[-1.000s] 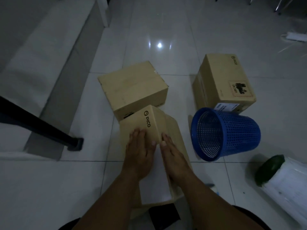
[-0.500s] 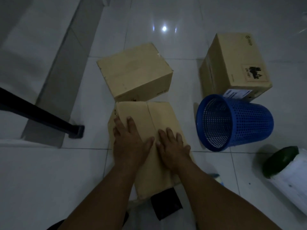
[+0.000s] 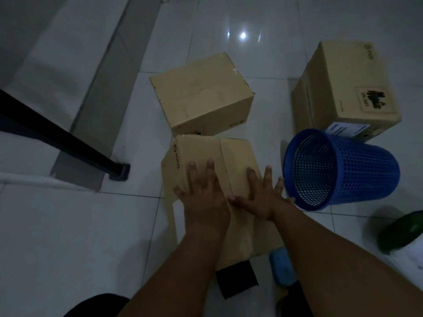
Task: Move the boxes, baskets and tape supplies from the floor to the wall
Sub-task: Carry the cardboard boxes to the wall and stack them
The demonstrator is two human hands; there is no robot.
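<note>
A cardboard box (image 3: 201,154) lies on the white tile floor right in front of me. My left hand (image 3: 203,197) and my right hand (image 3: 261,197) press flat on its top, fingers spread and straight. A second cardboard box (image 3: 201,94) sits just beyond it, touching its far edge. A third, taller box (image 3: 350,85) with a shipping label stands at the right. A blue mesh basket (image 3: 343,170) lies on its side beside my right hand, its mouth facing the near box.
A black table leg (image 3: 57,136) slants down to a foot at the left, by a grey step along the wall. A small blue object (image 3: 281,266) and a black item (image 3: 238,280) lie near my forearms. A green-capped white roll (image 3: 402,234) lies at the right edge.
The near box has tipped from standing on edge to lying flat. My hands slid forward on its top and spread wider.
</note>
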